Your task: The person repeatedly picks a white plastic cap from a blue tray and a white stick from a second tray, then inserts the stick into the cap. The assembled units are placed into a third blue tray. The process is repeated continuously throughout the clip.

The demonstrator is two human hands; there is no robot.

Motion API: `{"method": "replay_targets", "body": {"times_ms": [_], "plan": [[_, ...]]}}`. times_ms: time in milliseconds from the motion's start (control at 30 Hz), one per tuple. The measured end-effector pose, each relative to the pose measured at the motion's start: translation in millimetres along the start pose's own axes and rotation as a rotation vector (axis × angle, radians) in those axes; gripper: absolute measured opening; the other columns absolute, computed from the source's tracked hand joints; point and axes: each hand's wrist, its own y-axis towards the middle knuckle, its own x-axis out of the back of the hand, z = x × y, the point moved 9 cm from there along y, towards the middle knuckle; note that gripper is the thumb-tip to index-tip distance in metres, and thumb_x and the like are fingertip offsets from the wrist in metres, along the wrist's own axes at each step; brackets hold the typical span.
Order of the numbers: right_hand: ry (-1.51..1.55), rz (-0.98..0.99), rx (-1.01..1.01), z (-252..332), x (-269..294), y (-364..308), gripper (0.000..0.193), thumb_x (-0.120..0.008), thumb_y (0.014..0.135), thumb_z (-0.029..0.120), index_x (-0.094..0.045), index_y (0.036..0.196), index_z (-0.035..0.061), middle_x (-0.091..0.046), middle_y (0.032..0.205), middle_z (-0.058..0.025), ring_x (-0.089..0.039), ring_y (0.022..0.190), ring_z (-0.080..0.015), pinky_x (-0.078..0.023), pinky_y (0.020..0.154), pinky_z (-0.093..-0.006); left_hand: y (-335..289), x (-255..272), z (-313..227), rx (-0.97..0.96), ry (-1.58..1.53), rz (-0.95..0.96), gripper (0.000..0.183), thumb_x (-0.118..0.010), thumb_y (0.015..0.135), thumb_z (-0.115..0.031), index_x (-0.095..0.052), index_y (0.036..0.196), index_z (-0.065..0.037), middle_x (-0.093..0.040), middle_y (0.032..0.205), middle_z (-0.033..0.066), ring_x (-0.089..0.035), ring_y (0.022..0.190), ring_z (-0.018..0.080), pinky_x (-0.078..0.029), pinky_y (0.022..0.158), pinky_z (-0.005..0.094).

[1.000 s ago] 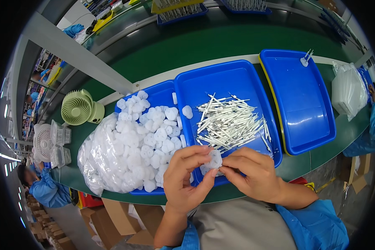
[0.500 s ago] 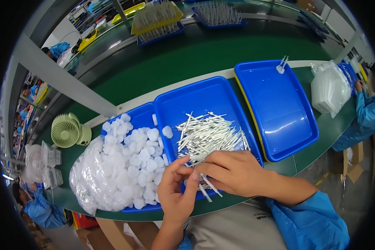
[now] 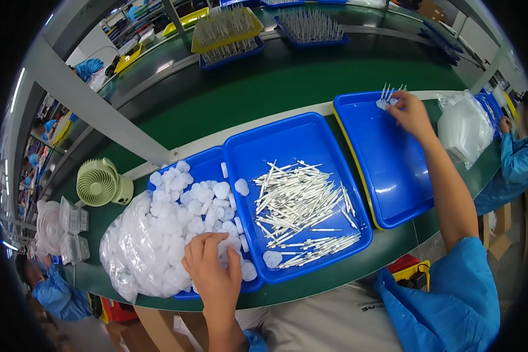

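Apparently, placing is underway: the right hand (image 3: 410, 114) meets pin-studded discs (image 3: 382, 104) in the blue tray (image 3: 381, 158), grip unclear, needing upright release; the left hand (image 3: 213, 267) curls, parted, over loose discs (image 3: 204, 192).

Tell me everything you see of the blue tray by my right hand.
The blue tray is rectangular, round-cornered and rimmed, glossy like plastic. It lies face up over the green worktop, yellow showing beneath its left edge. White pieces with upright sticks stand near its far edge, by the right hand.
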Motion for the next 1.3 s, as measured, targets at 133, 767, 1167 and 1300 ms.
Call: {"method": "replay_targets", "body": {"times_ms": [133, 767, 1167, 1300], "plan": [[0.069, -0.176, 0.210, 74.6, 20.6, -55.3, 0.036, -0.082, 0.099, 0.010, -0.073, 0.133, 0.0023, -0.081, 0.093, -0.0115, -0.074, 0.073, -0.0189, -0.057, 0.066, -0.0346, 4.8, 5.3, -5.0, 0.007, 0.019, -0.125, 0.034, -0.078, 0.093, -0.006, -0.075, 0.127, -0.006, -0.073, 0.123, 0.0121, -0.065, 0.117, 0.0374, -0.044, 0.106, 0.0490], [0.384, 0.514, 0.547, 226.6, -87.4, -263.8, 0.018, -0.081, 0.095, 0.004, -0.069, 0.108, 0.0034, -0.068, 0.100, -0.0131, -0.072, 0.094, -0.0331, -0.059, 0.076, -0.0443, -8.8, -29.9, -27.3, 0.121, -1.133, 0.027, 0.028, -0.065, 0.109, 0.010, -0.069, 0.136, 0.009, -0.058, 0.159, 0.0248, -0.079, 0.121, 0.0287, -0.066, 0.103, 0.0374], [0.588, 0.457, 0.415, 233.6, -101.8, -276.4, 0.017, -0.086, 0.096, 0.004, -0.076, 0.110, 0.0026, -0.070, 0.088, -0.0060, -0.065, 0.063, -0.0114, -0.050, 0.054, -0.0301, -15.2, -45.1, -33.2, 0.247, -1.270, 0.126, 0.028, -0.070, 0.112, -0.003, -0.070, 0.136, 0.012, -0.081, 0.122, 0.0237, -0.083, 0.108, 0.0296, -0.071, 0.089, 0.0388], [0.599, 0.538, 0.361, 231.0, -103.6, -275.5, 0.014, -0.085, 0.097, 0.005, -0.075, 0.107, 0.0018, -0.069, 0.086, -0.0074, -0.066, 0.064, -0.0151, -0.051, 0.055, -0.0317, -14.3, -42.2, -35.4, 0.245, -1.239, 0.137, 0.025, -0.072, 0.109, 0.003, -0.071, 0.133, 0.011, -0.079, 0.126, 0.0228, -0.081, 0.111, 0.0267, -0.069, 0.094, 0.0379]]}}
